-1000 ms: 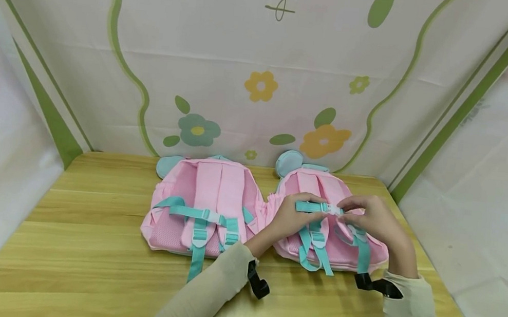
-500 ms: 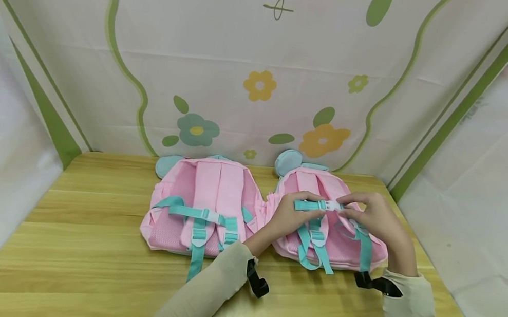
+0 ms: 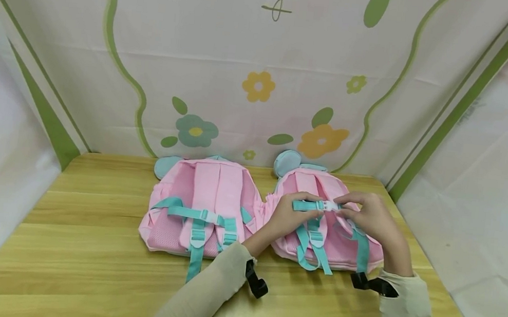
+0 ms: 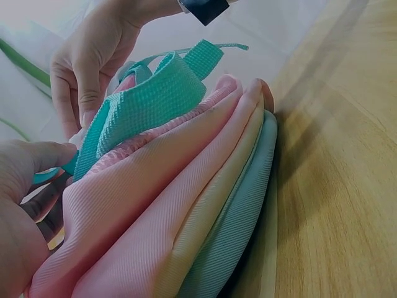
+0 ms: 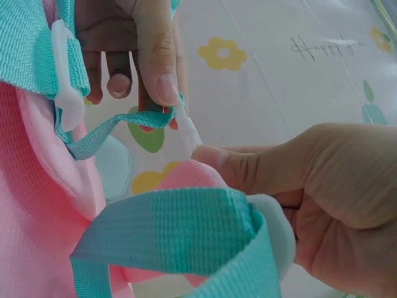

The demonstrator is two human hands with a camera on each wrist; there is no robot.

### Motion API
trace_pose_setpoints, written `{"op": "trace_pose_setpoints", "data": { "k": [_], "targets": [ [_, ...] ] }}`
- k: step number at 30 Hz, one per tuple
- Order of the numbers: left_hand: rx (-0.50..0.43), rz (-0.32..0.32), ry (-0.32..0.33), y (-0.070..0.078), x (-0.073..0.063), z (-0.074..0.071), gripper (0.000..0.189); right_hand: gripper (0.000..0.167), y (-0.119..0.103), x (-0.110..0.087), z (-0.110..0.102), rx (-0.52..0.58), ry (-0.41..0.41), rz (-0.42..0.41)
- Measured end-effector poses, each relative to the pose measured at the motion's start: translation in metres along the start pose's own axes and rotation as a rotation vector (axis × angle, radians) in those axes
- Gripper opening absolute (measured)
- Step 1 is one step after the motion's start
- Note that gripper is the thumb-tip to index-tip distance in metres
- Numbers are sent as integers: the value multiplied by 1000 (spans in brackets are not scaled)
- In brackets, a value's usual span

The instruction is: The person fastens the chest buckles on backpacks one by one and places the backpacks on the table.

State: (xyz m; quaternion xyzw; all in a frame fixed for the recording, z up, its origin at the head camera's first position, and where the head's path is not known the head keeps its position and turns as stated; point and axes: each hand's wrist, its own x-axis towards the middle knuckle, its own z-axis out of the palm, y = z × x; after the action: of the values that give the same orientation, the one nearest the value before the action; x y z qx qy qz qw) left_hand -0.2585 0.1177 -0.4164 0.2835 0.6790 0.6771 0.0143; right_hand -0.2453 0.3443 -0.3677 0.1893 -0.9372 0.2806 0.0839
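Two pink backpacks lie with their shoulder straps up: the left backpack (image 3: 207, 184) and the right backpack (image 3: 300, 181). Over the right one, my left hand (image 3: 285, 216) pinches a teal strap (image 3: 306, 206) close to a white side-release buckle (image 3: 330, 206). My right hand (image 3: 370, 217) pinches the buckle's other end between thumb and fingers. In the right wrist view the buckle (image 5: 188, 131) spans the two thumbs, its halves appearing joined. Loose teal webbing (image 4: 146, 102) hides part of the grip in the left wrist view.
On the left backpack, a teal strap with a white buckle (image 3: 212, 217) crosses the shoulder straps. Both bags rest on a wooden table (image 3: 85, 264) before a flower-printed cloth backdrop (image 3: 206, 86). Black wrist bands (image 3: 256, 280) hang at the sleeves.
Both hands keep their pinch at the strap and buckle, which stay nearly in place. The whole head view has shifted slightly; little else differs.
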Motion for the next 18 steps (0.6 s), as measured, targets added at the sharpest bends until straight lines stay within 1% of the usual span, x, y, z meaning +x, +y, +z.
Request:
{"op": "trace_pose_setpoints", "data": {
  "k": [3, 7, 10, 14, 18],
  "targets": [
    [-12, -5, 13, 1, 0, 0, 27, 21, 0, 1, 1, -10, 8, -19],
    [-19, -21, 17, -2, 1, 1, 28, 21, -1, 2, 0, -15, 5, -19],
    [-10, -22, 13, -13, 4, 2, 29, 20, -2, 2, 0, -22, 9, -18],
    [6, -11, 12, -33, 9, 5, 30, 20, -3, 1, 1, -23, 15, -11],
    [-3, 4, 17, -36, 9, 5, 28, 20, -3, 1, 1, -11, 6, 10]
  ]
}}
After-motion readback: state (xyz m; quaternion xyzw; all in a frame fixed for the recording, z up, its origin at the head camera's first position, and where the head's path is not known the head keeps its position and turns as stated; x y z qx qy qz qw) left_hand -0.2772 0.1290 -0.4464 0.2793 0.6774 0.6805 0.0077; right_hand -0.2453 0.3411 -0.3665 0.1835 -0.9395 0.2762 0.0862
